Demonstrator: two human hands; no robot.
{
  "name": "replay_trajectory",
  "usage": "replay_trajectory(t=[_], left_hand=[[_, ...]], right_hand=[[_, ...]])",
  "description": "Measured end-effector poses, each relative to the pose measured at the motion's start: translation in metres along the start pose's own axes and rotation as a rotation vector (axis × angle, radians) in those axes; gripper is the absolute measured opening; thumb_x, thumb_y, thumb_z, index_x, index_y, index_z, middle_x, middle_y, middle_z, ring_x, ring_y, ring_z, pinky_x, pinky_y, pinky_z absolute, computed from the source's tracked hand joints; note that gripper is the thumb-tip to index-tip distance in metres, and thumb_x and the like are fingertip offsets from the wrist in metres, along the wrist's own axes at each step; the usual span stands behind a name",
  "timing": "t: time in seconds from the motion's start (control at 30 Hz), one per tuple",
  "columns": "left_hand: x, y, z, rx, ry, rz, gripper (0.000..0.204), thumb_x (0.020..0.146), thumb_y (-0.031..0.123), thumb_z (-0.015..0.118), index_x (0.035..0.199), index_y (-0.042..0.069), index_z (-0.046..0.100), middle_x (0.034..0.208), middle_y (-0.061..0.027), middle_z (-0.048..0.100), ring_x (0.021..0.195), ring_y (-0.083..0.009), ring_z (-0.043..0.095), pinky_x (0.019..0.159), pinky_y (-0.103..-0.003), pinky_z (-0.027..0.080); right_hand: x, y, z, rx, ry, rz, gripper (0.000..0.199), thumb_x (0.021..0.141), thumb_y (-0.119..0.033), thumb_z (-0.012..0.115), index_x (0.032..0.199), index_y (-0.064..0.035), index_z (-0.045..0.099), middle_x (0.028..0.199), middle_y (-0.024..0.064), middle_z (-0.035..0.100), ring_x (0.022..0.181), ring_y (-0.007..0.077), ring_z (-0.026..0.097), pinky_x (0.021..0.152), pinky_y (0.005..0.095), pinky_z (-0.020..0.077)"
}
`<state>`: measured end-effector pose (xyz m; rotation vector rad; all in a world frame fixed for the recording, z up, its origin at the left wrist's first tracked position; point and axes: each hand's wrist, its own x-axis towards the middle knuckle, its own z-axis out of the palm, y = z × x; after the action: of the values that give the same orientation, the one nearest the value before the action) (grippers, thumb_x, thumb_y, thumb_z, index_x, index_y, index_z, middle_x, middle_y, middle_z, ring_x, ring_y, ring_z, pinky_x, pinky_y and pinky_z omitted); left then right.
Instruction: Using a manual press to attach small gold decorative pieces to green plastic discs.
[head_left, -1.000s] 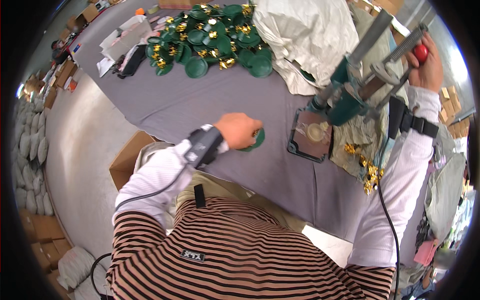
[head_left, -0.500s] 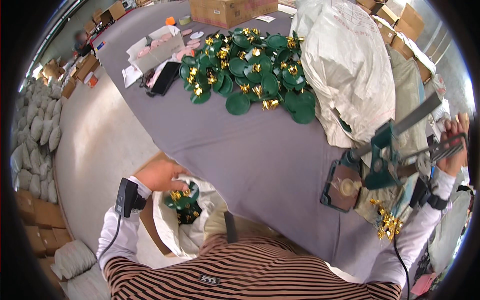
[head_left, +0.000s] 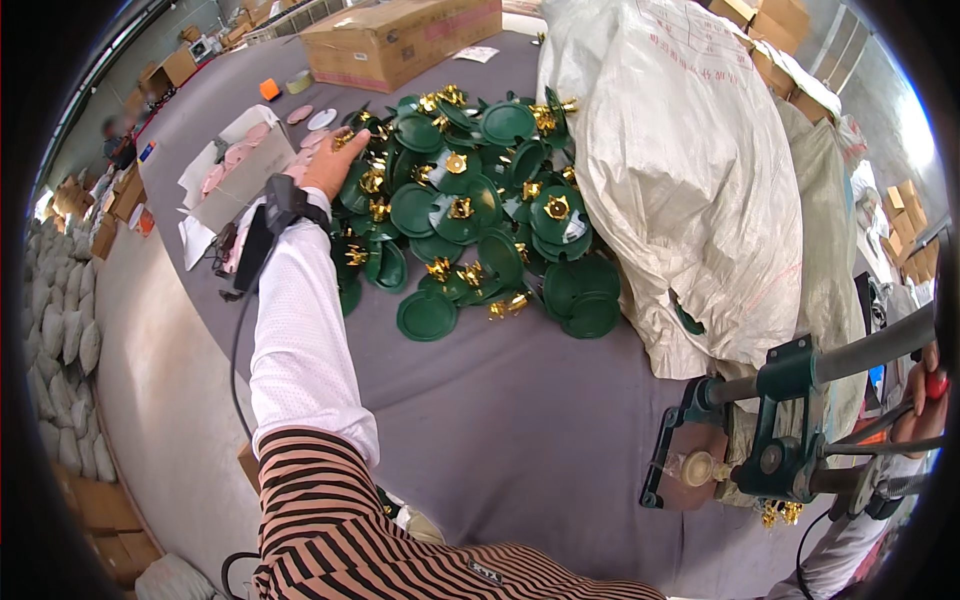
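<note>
My left hand (head_left: pixel 328 166) reaches over the table to the far left edge of a pile of round green discs (head_left: pixel 456 205). Shiny gold pieces are fixed on many of the discs. Thumb and fingers close around a gold piece (head_left: pixel 343 139) at that edge; the disc under it is mostly hidden. At the far right, my right hand (head_left: pixel 912 405), partly cut off by the rim, grips the lever (head_left: pixel 934 386) of a green hand press (head_left: pixel 788 420), beside its red knob. A pale round die (head_left: pixel 698 468) shows in the press, with gold pieces (head_left: pixel 780 513) below it.
A large white woven sack (head_left: pixel 690 180) lies right of the pile. Left of my hand stands a white box (head_left: pixel 240 185) with pink discs. Farther off are a cardboard box (head_left: pixel 400 45), a tape roll (head_left: pixel 299 82) and an orange item (head_left: pixel 269 90). Filled sacks (head_left: pixel 65 330) line the left.
My left hand has left the green disc at the white sack by my lap and moved forward to the pile. The view has shifted; my right hand is still at the press lever.
</note>
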<state>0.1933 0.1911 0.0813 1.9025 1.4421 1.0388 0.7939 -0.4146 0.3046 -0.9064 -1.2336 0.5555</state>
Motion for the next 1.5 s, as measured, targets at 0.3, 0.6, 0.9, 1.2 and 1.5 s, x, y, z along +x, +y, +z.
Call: replay_trajectory(t=[0.3, 0.6, 0.9, 1.2, 1.5], left_hand=[[-0.086, 0.056, 0.011, -0.452, -0.154, -0.139, 0.058, 0.082, 0.026, 0.075, 0.131, 0.003, 0.051, 0.111, -0.0111, 0.062, 0.095, -0.0178, 0.064, 0.081, -0.030, 0.054], [-0.163, 0.102, 0.077, -0.281, -0.057, 0.012, 0.068, 0.070, 0.041, 0.082, 0.122, 0.002, 0.061, 0.114, -0.0182, 0.065, 0.104, -0.0253, 0.062, 0.094, -0.033, 0.047], [-0.233, 0.158, 0.064, -0.203, -0.254, 0.102, 0.076, 0.079, 0.050, 0.075, 0.135, 0.003, 0.054, 0.130, -0.0220, 0.058, 0.122, -0.0304, 0.056, 0.104, -0.037, 0.041], [-0.169, -0.044, -0.039, -0.141, 0.446, 0.103, 0.044, 0.089, 0.036, 0.066, 0.119, 0.005, 0.067, 0.122, -0.0170, 0.063, 0.117, -0.0293, 0.058, 0.102, -0.037, 0.042], [-0.147, -0.036, -0.001, -0.121, 0.141, -0.013, 0.063, 0.095, 0.054, 0.051, 0.130, 0.003, 0.059, 0.135, -0.0247, 0.054, 0.134, -0.0350, 0.044, 0.111, -0.037, 0.031]], right_hand=[[0.010, 0.015, 0.025, 0.058, -0.003, -0.049, 0.020, 0.099, -0.001, 0.043, 0.117, 0.0072, 0.040, 0.100, 0.0137, 0.039, 0.062, 0.0114, 0.034, 0.043, 0.0184, 0.0331], [0.019, 0.037, 0.059, -0.208, 0.236, -0.194, 0.033, 0.100, -0.011, 0.049, 0.128, 0.0042, 0.042, 0.105, 0.0104, 0.044, 0.092, 0.0144, 0.047, 0.053, 0.0123, 0.0404], [0.026, 0.045, 0.012, 0.086, 0.086, -0.020, 0.053, 0.098, -0.007, 0.050, 0.148, -0.0001, 0.031, 0.117, 0.0070, 0.046, 0.112, 0.0134, 0.046, 0.070, 0.0108, 0.0421], [0.014, 0.027, -0.049, 0.132, -0.121, -0.048, 0.039, 0.098, -0.014, 0.051, 0.127, 0.0102, 0.043, 0.116, 0.0169, 0.044, 0.068, 0.0119, 0.040, 0.052, 0.0166, 0.0402], [0.006, 0.006, -0.008, 0.076, -0.002, 0.087, 0.041, 0.098, -0.017, 0.052, 0.130, 0.0072, 0.042, 0.121, 0.0180, 0.046, 0.068, 0.0141, 0.043, 0.061, 0.0168, 0.0471]])
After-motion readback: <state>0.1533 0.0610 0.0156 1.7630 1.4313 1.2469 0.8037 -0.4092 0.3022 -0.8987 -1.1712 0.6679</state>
